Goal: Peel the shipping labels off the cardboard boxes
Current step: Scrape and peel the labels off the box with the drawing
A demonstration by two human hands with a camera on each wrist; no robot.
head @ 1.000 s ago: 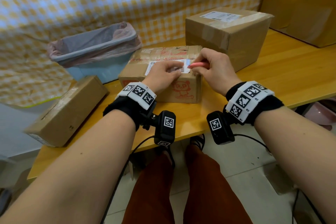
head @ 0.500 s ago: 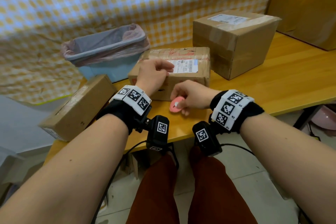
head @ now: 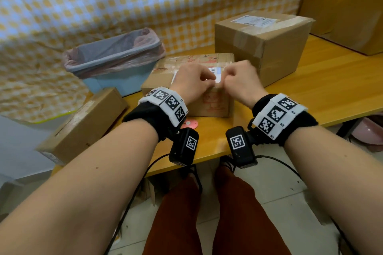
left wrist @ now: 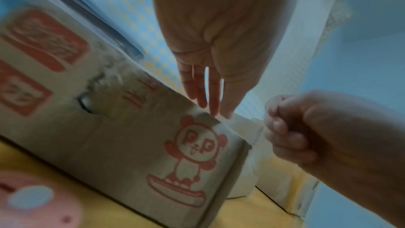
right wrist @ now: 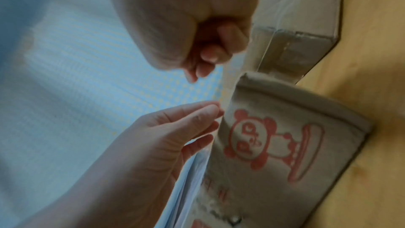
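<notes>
A small cardboard box (head: 211, 105) with a red panda print (left wrist: 192, 146) stands on the wooden table (head: 310, 93). A white shipping label (head: 217, 72) lies on its top. My left hand (head: 207, 80) rests on the label with straight fingers (left wrist: 213, 96) at the box's near top edge. My right hand (head: 226, 80) is curled at the label's right near corner and appears to pinch it; a pale film shows at its fingertips (left wrist: 274, 122). The pink scraper tool (head: 190, 124) lies on the table in front of the box, below my left wrist.
A larger taped box (head: 263, 51) with its own label (head: 257, 20) stands right behind. A flat box (head: 83, 124) lies over the table's left edge. A lined blue bin (head: 116, 58) sits at the back left. A big carton (head: 348, 6) fills the far right.
My right hand put the pink tool down on the table, then rose to the label's corner. My left hand slid back onto the label.
</notes>
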